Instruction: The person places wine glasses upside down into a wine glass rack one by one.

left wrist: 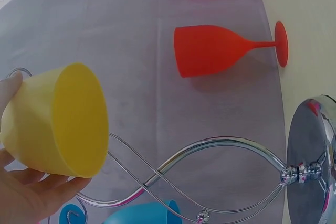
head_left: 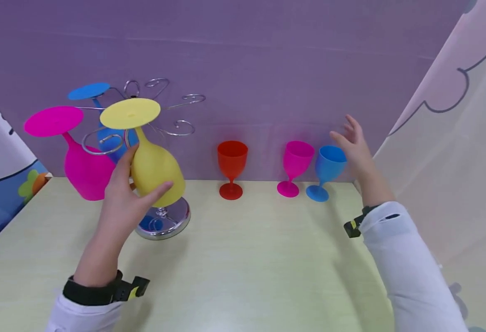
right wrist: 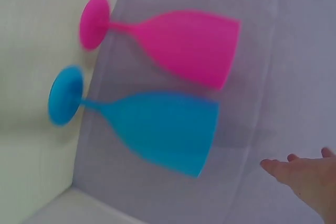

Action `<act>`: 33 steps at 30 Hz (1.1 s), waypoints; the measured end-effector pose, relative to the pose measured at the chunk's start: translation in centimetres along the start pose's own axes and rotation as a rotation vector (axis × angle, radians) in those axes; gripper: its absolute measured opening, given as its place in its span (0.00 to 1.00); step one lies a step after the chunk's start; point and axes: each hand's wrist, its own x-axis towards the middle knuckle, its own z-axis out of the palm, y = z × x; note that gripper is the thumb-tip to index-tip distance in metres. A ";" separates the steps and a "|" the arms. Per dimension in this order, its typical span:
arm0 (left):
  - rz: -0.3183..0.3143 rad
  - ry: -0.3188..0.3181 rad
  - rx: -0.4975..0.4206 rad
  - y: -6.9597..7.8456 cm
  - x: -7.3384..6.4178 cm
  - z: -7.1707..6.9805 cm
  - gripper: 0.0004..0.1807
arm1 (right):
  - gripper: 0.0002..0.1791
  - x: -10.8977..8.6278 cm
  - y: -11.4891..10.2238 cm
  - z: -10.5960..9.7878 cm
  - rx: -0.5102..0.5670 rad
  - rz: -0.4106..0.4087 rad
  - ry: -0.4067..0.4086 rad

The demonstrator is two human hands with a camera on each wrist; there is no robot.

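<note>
My left hand grips a yellow plastic goblet by its bowl, thumb on one side and fingers on the other. The goblet is upside down and tilted, its foot up beside the hooks of a chrome wire rack. Whether its stem sits in a hook, I cannot tell. A pink goblet and a blue goblet hang upside down on the rack's left side. My right hand is raised beside the rim of an upright blue goblet, holding nothing, its fingers apart and loosely bent.
An upright pink goblet stands just left of the upright blue one. Farther left is an upright red goblet. All three are near the back edge of the pale table, before a purple backdrop. Curled bare hooks stick out on the rack's right.
</note>
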 end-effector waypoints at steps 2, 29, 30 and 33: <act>-0.006 0.002 -0.004 0.0 0.0 0.1 0.50 | 0.46 0.4 0.5 -0.6 -0.097 0.011 -0.018; -0.096 0.045 -0.018 -0.9 0.0 0.1 0.51 | 0.46 2.5 5.9 0.1 -0.854 -0.036 -0.225; -0.099 0.045 -0.021 -0.9 0.0 0.1 0.51 | 0.46 2.6 5.9 0.1 -0.889 -0.044 -0.238; -0.108 0.041 -0.031 -0.9 0.0 0.2 0.52 | 0.45 2.6 6.0 0.0 -0.972 -0.047 -0.262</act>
